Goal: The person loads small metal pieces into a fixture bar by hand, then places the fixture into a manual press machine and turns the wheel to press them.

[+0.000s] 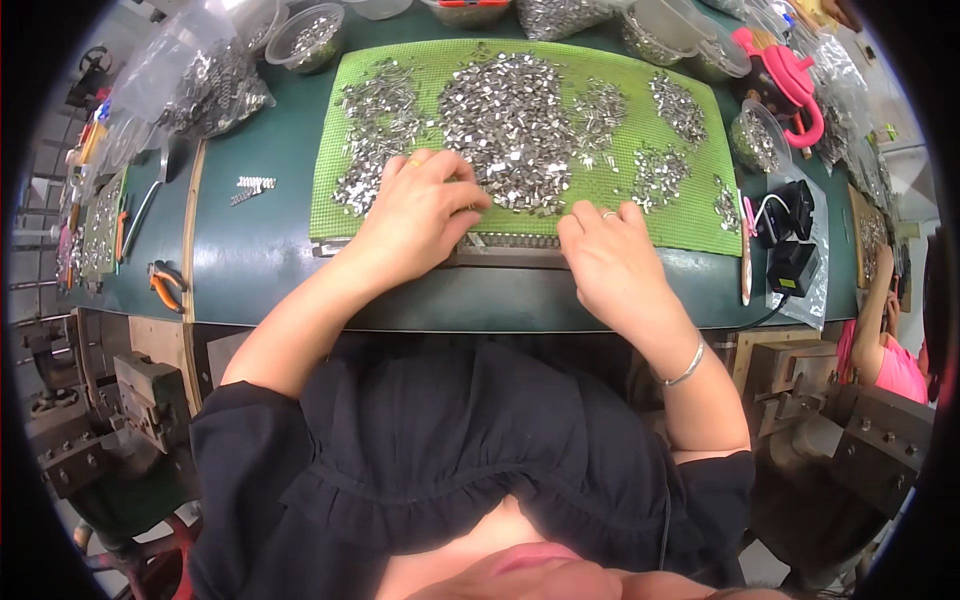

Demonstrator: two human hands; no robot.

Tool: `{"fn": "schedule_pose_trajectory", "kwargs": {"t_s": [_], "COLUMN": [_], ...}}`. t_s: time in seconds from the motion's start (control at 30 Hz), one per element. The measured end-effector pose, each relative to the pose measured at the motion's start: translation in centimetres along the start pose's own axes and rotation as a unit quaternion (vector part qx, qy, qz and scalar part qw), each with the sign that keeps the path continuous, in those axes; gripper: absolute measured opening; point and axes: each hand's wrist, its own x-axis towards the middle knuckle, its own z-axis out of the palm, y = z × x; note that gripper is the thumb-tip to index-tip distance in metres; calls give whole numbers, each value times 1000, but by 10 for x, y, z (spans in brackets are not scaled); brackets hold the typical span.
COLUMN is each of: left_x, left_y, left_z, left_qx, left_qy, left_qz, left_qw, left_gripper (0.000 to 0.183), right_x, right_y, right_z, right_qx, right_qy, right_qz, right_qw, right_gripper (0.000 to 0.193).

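Observation:
My left hand [418, 215] hovers over the front of a green textured mat [610, 222]. Its fingertips are pinched together beside the large heap of small shiny metal pieces [505, 110]; whatever is between them is too small to make out. Along the mat's near edge lies a long metal bar [505, 258] with a row of small pieces on its far side. My right hand [615, 262] rests at this bar's right part, fingers curled down onto it, and their tips are hidden. Smaller piles of pins [385, 95] and tiny metal parts [660, 175] are spread on both sides of the heap.
Linked metal pieces [255, 184] and orange-handled pliers [166, 286] lie at left. Plastic tubs [307, 40] and bags of parts [215, 90] line the back. Right are a red-lidded pot [785, 75], black adapters [793, 268] and a co-worker's arm [876, 310].

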Motion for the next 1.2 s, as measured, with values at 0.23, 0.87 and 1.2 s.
{"fn": "schedule_pose_trajectory", "kwargs": {"t_s": [0.23,0.87,1.2], "left_x": [28,17,13], "left_y": [-1,19,13], "left_z": [15,22,26], "left_qx": [27,-101,-111], "left_qy": [18,-46,2], "left_qz": [86,37,101], "left_qw": [996,993,989], "left_gripper": [11,6,7], "right_x": [5,-34,-26], "right_y": [13,18,21], "right_z": [2,14,9], "right_qx": [133,-62,12], "right_qy": [-32,143,108], "right_qz": [-8,-143,-123], "right_qw": [991,977,986], "right_gripper": [12,33,32]}}
